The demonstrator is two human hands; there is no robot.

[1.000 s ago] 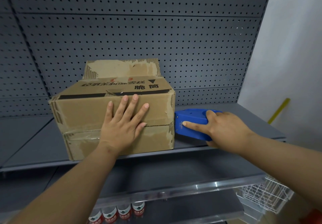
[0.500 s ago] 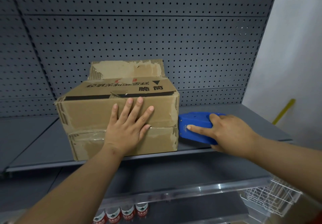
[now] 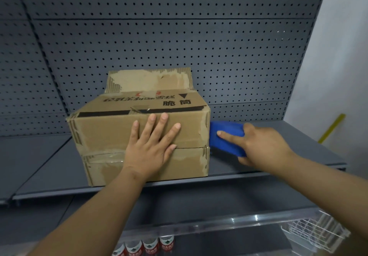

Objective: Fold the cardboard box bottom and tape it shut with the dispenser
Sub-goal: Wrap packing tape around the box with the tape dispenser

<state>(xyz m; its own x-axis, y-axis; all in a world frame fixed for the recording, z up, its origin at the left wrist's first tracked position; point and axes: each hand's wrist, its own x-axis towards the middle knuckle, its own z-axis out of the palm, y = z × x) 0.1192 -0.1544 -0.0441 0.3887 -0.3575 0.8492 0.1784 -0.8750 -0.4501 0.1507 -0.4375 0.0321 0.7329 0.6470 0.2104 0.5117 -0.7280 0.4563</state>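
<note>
A worn cardboard box [image 3: 139, 136] lies on its side on a grey shelf [image 3: 278, 156]. The left hand [image 3: 151, 148], open, presses flat across the flap seam. The right hand [image 3: 260, 148] grips a blue tape dispenser [image 3: 225, 138] just beside the box. The box looks light, its flaps soft and frayed; best braced near the seam.

Brown box [image 3: 111, 134], blue dispenser [image 3: 227, 136]

Grey pegboard wall [image 3: 179, 42], grey shelf [image 3: 49, 168], white wire basket [image 3: 316, 233], bottles [image 3: 143, 247] below, yellow strip [image 3: 331, 128]
</note>
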